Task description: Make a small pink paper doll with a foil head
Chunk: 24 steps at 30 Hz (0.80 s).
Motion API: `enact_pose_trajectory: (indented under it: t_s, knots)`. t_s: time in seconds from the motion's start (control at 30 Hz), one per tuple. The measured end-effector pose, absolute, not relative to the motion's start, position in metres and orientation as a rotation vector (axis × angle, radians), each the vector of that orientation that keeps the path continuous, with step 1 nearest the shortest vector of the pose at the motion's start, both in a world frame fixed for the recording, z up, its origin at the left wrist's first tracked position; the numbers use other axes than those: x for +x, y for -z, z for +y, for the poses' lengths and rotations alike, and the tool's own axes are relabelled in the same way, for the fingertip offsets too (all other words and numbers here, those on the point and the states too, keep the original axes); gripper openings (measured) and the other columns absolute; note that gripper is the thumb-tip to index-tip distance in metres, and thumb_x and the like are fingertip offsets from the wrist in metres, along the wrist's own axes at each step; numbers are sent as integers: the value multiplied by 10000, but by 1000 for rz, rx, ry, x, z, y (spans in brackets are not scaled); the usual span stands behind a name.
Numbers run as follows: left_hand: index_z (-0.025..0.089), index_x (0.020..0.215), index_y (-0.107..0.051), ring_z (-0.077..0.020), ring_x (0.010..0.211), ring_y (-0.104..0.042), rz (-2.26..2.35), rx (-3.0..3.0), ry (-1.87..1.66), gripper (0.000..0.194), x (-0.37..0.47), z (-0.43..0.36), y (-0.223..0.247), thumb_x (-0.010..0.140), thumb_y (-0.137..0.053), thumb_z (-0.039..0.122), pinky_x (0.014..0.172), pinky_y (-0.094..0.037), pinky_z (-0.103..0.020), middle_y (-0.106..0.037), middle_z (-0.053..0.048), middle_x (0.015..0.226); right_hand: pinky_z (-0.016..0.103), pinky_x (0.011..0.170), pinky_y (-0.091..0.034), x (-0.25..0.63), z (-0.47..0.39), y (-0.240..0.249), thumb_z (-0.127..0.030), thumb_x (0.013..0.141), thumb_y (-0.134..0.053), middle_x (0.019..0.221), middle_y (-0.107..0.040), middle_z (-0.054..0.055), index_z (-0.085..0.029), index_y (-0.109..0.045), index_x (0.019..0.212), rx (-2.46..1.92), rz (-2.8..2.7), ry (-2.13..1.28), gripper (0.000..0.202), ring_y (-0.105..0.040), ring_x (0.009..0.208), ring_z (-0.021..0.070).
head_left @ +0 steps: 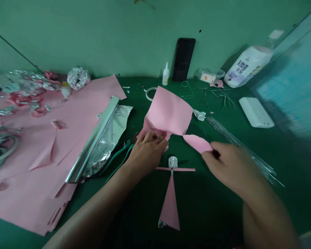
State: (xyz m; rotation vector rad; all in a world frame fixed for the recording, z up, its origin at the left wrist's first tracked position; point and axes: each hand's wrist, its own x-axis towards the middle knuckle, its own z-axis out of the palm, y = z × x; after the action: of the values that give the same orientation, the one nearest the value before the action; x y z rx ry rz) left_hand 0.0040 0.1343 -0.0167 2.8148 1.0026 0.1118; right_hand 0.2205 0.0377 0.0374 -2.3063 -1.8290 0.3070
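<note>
A pink sheet of paper [169, 110] stands partly curled up in the middle of the table. My left hand [147, 148] has its fingers curled on the sheet's lower edge and presses it down. My right hand [225, 164] pinches a torn pink paper strip [197, 142], whose far end still meets the sheet's lower right corner. Just below my hands lies a small figure [171, 204] with a foil head, thin pink paper arms and a pink cone skirt. Green-handled pliers [119, 155] lie beside my left forearm, their head partly hidden.
To the left, a foil roll [94, 138] lies by large pink sheets [41, 138] with crumpled foil and scraps. At the back stand a glue bottle [165, 75], a phone [184, 59] and a drink bottle [250, 65]. Wires [238, 147] and a white power bank [256, 112] lie right.
</note>
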Motion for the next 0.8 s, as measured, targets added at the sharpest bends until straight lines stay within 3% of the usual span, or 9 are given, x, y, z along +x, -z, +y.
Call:
enact_pose_trajectory:
  t_s: [0.13, 0.23, 0.3, 0.4, 0.53, 0.8]
  knots:
    - [255, 1213, -638, -326, 1194, -510, 1029, 2772, -133, 315, 4, 136, 19, 1007, -403, 293, 974, -428, -590, -550, -9, 1454, 259, 429, -225, 228, 13, -64, -315, 823, -510, 446, -320, -50, -229, -297, 568, -2156, -1726, 245, 342, -271, 398, 95]
    - [226, 1196, -660, -313, 1181, -529, 985, 2727, -243, 319, 4, 137, 20, 1006, -410, 287, 987, -429, -577, -580, -47, 1421, 270, 452, -281, 219, 10, -65, -245, 816, -550, 549, -445, -14, -227, -344, 602, -1922, -1752, 427, 298, -350, 473, 104]
    - [170, 1151, -684, -290, 1133, -565, 926, 2645, -465, 327, 2, 136, 16, 1006, -413, 282, 980, -447, -523, -653, -95, 1318, 272, 473, -360, 208, 16, -56, -185, 801, -579, 748, -617, 45, -215, -457, 664, -1732, -1865, 434, 187, -490, 562, 117]
    - [126, 1125, -696, -250, 1008, -635, 811, 2319, -753, 360, -2, 130, 3, 999, -438, 343, 924, -488, -425, -735, -124, 1099, 279, 536, -479, 193, 28, -37, -113, 807, -596, 874, -686, 71, -212, -558, 709, -1514, -2046, 437, 145, -630, 707, 160]
    - [149, 1156, -696, -211, 886, -683, 743, 1766, -585, 394, -5, 120, -12, 943, -543, 442, 764, -531, -300, -744, -90, 984, 288, 555, -509, 181, 36, -23, -81, 855, -573, 860, -698, 57, -197, -611, 712, -1414, -2211, 381, 188, -660, 732, 174]
    - [138, 892, -732, -155, 737, -637, 913, 1635, -599, 253, -3, 116, -5, 917, -557, 317, 667, -486, -254, -723, -52, 814, 325, 687, -556, 171, 39, -14, -183, 888, -618, 943, -708, 66, -183, -686, 847, -1288, -2299, 189, 79, -674, 888, 213]
